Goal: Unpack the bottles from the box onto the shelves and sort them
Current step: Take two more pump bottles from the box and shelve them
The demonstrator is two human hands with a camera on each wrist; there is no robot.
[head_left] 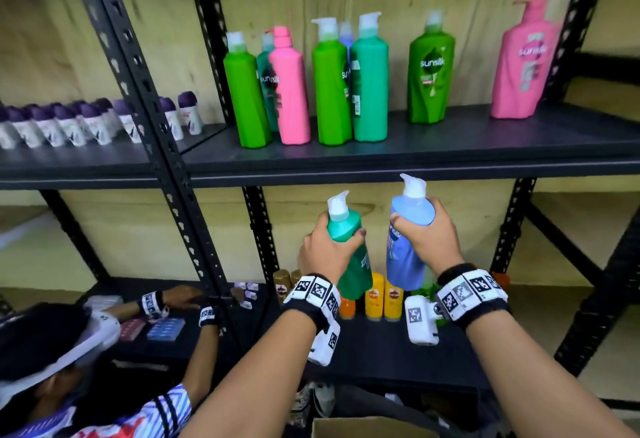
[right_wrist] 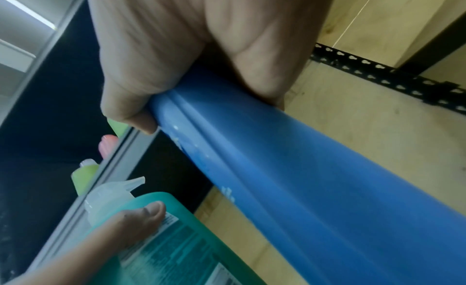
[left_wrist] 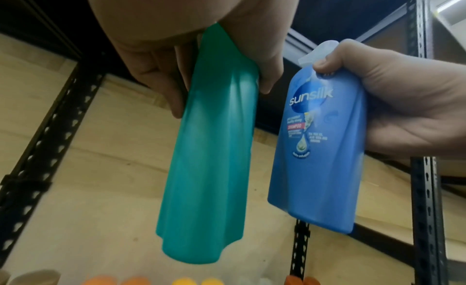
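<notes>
Teal bottle (head_left: 348, 250) gripped near the shoulder by left hand (head_left: 329, 247), blue bottle (head_left: 407, 243) likewise by right hand (head_left: 427, 235); both held in air, side by side, apart, in front of the lower shelf (head_left: 381, 344), below the upper shelf (head_left: 415, 146). Teal base hides some orange bottles (head_left: 382, 295) behind. Box (head_left: 363, 429) cut off at bottom edge. Upper-shelf bottles (head_left: 332, 81) overlap; rear ones mostly hidden. Second person (head_left: 69, 368) lower left, partly out of frame.

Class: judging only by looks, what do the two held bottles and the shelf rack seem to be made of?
Teal bottle: probably smooth moulded plastic, with soft sheen and curved ridges.
Blue bottle: likely the same plastic, with printed label and pale translucent pump top.
Shelf rack: apparently dark painted metal, matte, with punched slotted uprights.
</notes>
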